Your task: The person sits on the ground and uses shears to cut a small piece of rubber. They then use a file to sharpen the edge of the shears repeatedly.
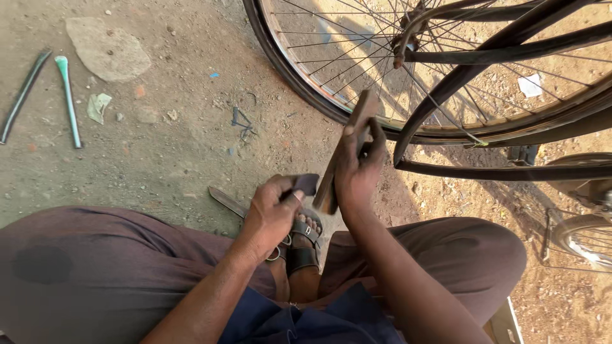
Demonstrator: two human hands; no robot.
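Note:
I squat on dirt ground with both hands in front of my knees. My right hand grips a long brown flat tool, like a file or wooden bar, held upright and tilted. Beside it, my left hand pinches a small dark rubber piece against the tool's lower end. Below the hands, my sandalled foot rests on the ground. A bicycle wheel with spokes stands just beyond the hands.
The black bicycle frame and a pedal are at the right. A green-tipped tyre lever and a dark lever lie on the ground at the left, near a flat stone. A flat metal blade lies by my left hand.

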